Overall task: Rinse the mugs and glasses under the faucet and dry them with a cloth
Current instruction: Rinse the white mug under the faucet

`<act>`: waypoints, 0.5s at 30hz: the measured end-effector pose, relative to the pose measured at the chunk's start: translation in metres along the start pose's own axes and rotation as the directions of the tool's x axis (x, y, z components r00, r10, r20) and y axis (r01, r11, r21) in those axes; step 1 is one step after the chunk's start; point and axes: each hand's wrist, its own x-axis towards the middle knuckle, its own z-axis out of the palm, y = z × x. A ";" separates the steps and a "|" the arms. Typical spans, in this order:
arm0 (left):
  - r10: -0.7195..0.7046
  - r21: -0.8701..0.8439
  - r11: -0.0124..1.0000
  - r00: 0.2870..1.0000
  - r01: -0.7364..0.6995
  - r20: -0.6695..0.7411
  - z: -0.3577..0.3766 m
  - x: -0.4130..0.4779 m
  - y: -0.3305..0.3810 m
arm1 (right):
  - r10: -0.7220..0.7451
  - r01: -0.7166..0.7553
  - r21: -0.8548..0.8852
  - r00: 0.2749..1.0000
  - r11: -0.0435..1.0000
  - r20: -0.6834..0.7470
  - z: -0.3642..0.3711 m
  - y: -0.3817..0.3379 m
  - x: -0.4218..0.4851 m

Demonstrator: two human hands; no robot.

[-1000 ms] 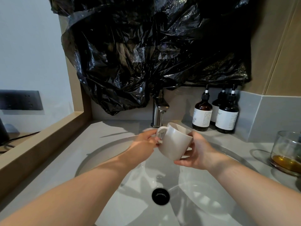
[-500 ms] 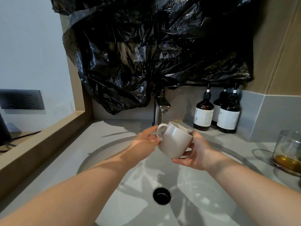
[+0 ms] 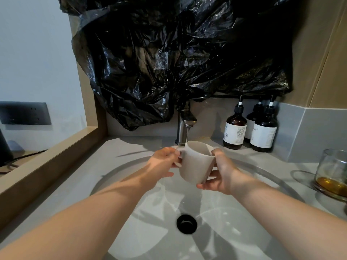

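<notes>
Tilting slightly toward the left, the white mug (image 3: 195, 166) sits in the air above the sink (image 3: 150, 231), its open mouth right under the spout of the faucet (image 3: 185, 122). A thin stream of water (image 3: 187, 134) falls from the spout to the mug's rim. The left hand (image 3: 162, 162) pinches the handle on the mug's left side, fingers curled around it. The right hand (image 3: 220, 173) cups the mug's right side and base, thumb up near the rim and fingers wrapped underneath. Both hands hold the same mug, over the middle of the basin and above the dark round drain (image 3: 186, 223).

On the grey tabletop (image 3: 131, 145) behind and to the right of the faucet stand three brown pump bottles (image 3: 234, 130) with white labels, close together against the wall. Farther right, near the edge of the view, a clear glass (image 3: 332, 169) stands upright with a little amber liquid at its bottom. Crumpled black plastic sheeting (image 3: 178, 59) hangs over the wall above the faucet. To the left runs a wooden ledge (image 3: 47, 162), and beyond it a dark outlet panel (image 3: 24, 113) is set in the pale wall.
</notes>
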 end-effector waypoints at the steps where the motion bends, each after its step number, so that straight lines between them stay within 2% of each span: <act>1: -0.040 -0.017 0.999 0.999 0.040 0.004 -0.002 0.001 0.001 | -0.014 0.014 -0.037 1.000 0.999 -0.002 0.001 0.000 -0.001; 9: -0.224 -0.021 0.973 0.966 0.229 0.133 -0.009 0.003 -0.001 | -0.150 0.144 -0.181 0.989 0.973 -0.018 0.015 0.000 -0.003; 12: -0.266 -0.091 0.953 0.939 0.290 0.217 -0.013 0.004 0.000 | -0.165 0.156 -0.182 0.986 0.971 -0.038 0.015 -0.001 -0.004; 15: -0.255 -0.264 0.916 0.946 0.303 0.199 -0.012 0.006 -0.002 | -0.161 0.160 -0.192 0.987 0.968 0.014 0.013 0.000 -0.003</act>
